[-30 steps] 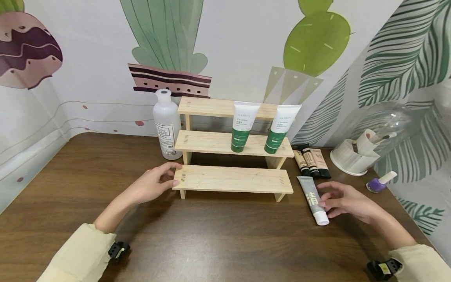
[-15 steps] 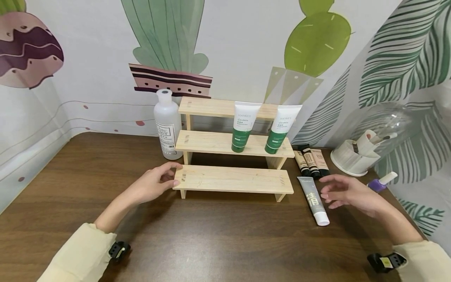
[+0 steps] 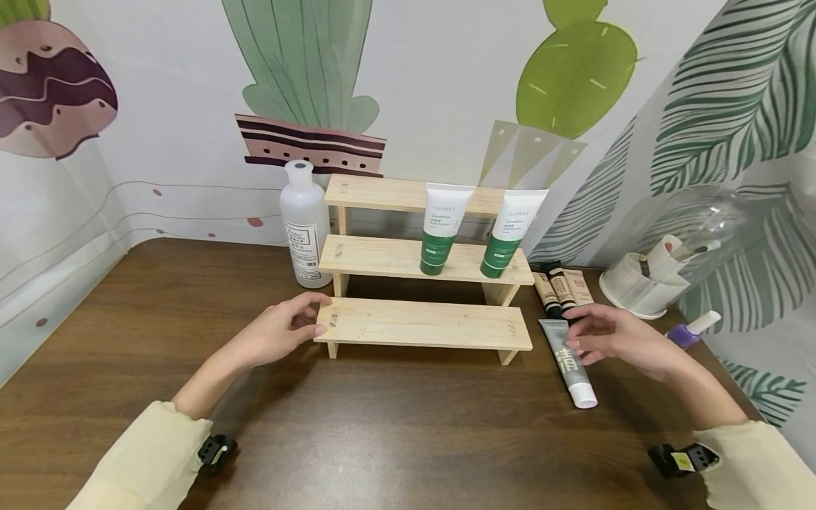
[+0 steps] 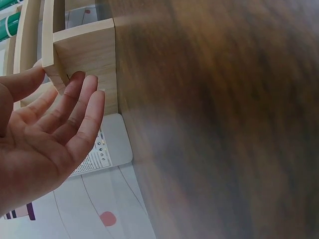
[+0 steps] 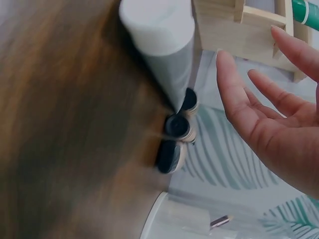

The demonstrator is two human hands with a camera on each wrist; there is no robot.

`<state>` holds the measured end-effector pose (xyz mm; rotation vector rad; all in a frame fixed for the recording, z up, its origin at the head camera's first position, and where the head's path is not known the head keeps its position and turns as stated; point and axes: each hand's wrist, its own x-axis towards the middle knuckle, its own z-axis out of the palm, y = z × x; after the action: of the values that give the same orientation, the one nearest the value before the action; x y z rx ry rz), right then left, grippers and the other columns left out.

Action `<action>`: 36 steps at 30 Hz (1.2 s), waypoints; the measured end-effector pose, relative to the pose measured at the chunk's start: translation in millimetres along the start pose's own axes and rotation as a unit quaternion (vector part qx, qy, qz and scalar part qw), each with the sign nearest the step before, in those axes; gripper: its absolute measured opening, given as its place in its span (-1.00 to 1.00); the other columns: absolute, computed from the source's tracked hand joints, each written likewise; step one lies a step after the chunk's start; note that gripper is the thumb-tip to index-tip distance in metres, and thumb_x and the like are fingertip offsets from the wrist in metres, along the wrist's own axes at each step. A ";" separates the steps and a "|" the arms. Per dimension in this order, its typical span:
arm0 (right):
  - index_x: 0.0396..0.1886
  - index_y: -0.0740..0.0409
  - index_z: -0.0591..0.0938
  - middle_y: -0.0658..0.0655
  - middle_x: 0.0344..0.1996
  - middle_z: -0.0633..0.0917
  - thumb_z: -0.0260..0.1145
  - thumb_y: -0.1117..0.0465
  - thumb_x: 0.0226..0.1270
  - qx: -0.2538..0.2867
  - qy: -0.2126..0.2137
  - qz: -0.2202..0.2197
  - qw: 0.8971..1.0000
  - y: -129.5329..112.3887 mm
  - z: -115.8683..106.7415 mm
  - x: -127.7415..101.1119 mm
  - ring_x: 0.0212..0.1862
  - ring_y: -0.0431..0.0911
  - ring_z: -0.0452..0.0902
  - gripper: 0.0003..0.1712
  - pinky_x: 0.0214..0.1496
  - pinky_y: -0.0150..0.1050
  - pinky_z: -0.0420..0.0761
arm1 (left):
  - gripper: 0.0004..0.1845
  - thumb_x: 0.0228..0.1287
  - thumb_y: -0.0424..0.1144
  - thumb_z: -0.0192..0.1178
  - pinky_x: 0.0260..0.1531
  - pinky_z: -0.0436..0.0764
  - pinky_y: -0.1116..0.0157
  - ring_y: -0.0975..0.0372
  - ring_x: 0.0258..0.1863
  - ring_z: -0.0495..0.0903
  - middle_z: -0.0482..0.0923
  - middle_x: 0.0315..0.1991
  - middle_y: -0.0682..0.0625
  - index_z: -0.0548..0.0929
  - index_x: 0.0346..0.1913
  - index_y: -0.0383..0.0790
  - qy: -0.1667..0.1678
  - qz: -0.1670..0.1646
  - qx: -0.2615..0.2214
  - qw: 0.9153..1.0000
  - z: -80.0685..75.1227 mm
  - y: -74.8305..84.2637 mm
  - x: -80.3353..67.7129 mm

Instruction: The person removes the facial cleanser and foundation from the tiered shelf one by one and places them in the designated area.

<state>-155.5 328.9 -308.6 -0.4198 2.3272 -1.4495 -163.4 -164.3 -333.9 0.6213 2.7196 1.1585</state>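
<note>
A: Grey tube (image 3: 567,361): in the head view we see it lying flat on the table (image 3: 395,439), white cap towards us, just right of the shelf (image 3: 423,322). Where is our right hand (image 3: 615,333)?

B: It hovers over the tube's far end, fingers loosely spread and holding nothing. Just beyond it three small tubes (image 3: 561,289) lie side by side. Whether the fingertips touch them, we cannot tell.

A: And our left hand (image 3: 280,329)?

B: It is at the left end of the shelf's lowest step, thumb above and fingers at the edge, relaxed, gripping nothing. A white bottle (image 3: 304,225) stands behind it, and two green tubes (image 3: 472,230) stand on the middle step. To the right we see a white holder (image 3: 644,283) and a purple polish bottle (image 3: 691,329).

A: What do we get from the left wrist view?

B: The left hand (image 4: 45,134) shows its palm, fingers nearly straight, tips touching the shelf (image 4: 84,55) at its end board. The bottle's label (image 4: 94,154) shows behind the fingers.

A: And the right wrist view?

B: The grey tube (image 5: 167,55) lies on the table (image 5: 65,124), cap nearest the camera. Its tail end meets the black caps of the small tubes (image 5: 177,134). The right hand (image 5: 269,119) is beside them, fingers wide and apart from the tube, with the shelf (image 5: 234,30) beyond.
</note>
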 end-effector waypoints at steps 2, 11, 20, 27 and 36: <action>0.08 0.39 0.31 0.29 -0.26 0.53 0.21 0.41 0.22 -0.010 0.005 -0.005 1.000 -4.3 2.8 3.3 -0.31 -0.01 0.57 -0.55 -0.32 -0.06 0.58 | -0.60 0.25 -0.34 0.14 -0.28 0.43 0.21 0.21 -0.29 0.56 0.60 -0.25 -0.08 0.39 0.14 -0.27 -0.001 -0.003 -0.001 1.000 -0.3 0.6 -0.2; 0.13 0.47 0.28 0.38 -0.22 0.51 0.24 0.38 0.19 -0.031 0.019 -0.009 0.999 -27.8 16.9 17.3 -0.25 -0.01 0.58 -0.45 -0.30 -0.10 0.58 | -0.60 0.25 -0.32 0.14 -0.31 0.43 0.22 0.22 -0.31 0.55 0.59 -0.26 -0.07 0.39 0.14 -0.28 -0.002 -0.001 -0.003 1.000 -1.6 3.3 -0.9; 0.12 0.45 0.34 0.38 -0.23 0.52 0.24 0.43 0.17 -0.063 0.006 -0.042 0.997 -51.7 34.2 30.6 -0.25 -0.08 0.60 -0.49 -0.31 -0.14 0.59 | -0.59 0.25 -0.33 0.14 -0.30 0.44 0.22 0.21 -0.30 0.55 0.60 -0.26 -0.08 0.38 0.15 -0.30 -0.003 -0.002 -0.001 1.000 -1.2 2.6 -0.7; 0.07 0.41 0.40 0.36 -0.22 0.56 0.27 0.44 0.13 -0.096 0.008 -0.077 0.992 -69.3 49.3 40.1 -0.27 -0.11 0.57 -0.52 -0.27 -0.22 0.57 | -0.59 0.25 -0.34 0.14 -0.30 0.43 0.22 0.22 -0.31 0.55 0.59 -0.27 -0.07 0.39 0.14 -0.30 -0.001 0.000 -0.001 1.000 -1.0 2.8 -0.9; 0.05 0.34 0.45 0.30 -0.22 0.60 0.30 0.43 0.12 -0.128 0.013 -0.141 0.982 -80.8 66.2 53.2 -0.21 -0.04 0.58 -0.55 -0.15 -0.28 0.52 | -0.60 0.24 -0.34 0.14 -0.32 0.43 0.22 0.23 -0.34 0.54 0.59 -0.28 -0.07 0.39 0.13 -0.30 0.000 0.001 0.000 1.000 -0.8 3.7 -1.2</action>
<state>-168.0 218.7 -270.5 -0.8363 2.5675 -1.2780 -161.3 -163.1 -330.7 0.6233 2.7202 1.1585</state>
